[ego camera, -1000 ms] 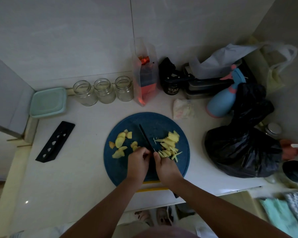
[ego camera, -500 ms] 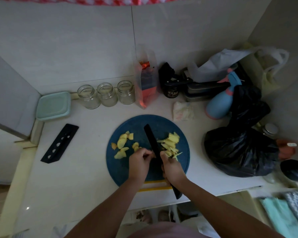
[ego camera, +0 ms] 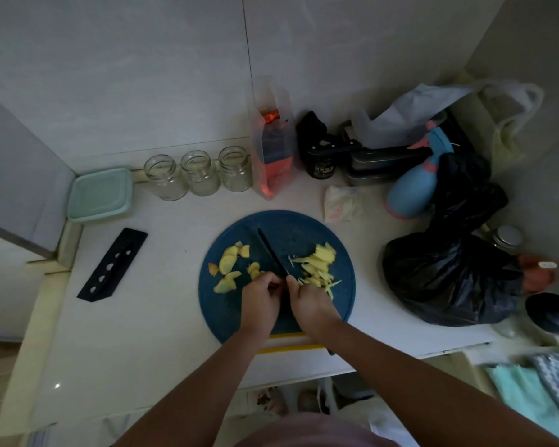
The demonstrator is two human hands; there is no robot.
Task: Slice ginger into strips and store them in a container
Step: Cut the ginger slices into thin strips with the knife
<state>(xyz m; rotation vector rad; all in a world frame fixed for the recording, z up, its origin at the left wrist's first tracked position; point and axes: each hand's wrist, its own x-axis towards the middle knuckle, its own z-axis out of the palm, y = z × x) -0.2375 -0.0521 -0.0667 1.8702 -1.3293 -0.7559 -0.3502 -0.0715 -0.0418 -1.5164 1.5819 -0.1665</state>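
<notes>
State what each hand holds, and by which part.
Right hand grips the knife by its handle. Left hand's curled fingers pin a ginger piece by its near end.

A flat black plastic blade cover with a row of holes [ego camera: 112,264] is laid near the left edge of the white counter [ego camera: 155,324]. Along the back edge a clear plastic pouch with red and blue contents [ego camera: 273,150] is stood upright, with a small black labelled jar [ego camera: 319,164] just beside it and stacked dark metal tins [ego camera: 380,164] further right. A crumpled white cloth [ego camera: 342,204] is placed in front of the tins. Toward the right edge a blue spray bottle with a pink trigger [ego camera: 412,191] is seen tilted, touching a knotted black plastic bag [ego camera: 449,275]. A white plastic bag [ego camera: 410,112] is draped over the tins.
</notes>
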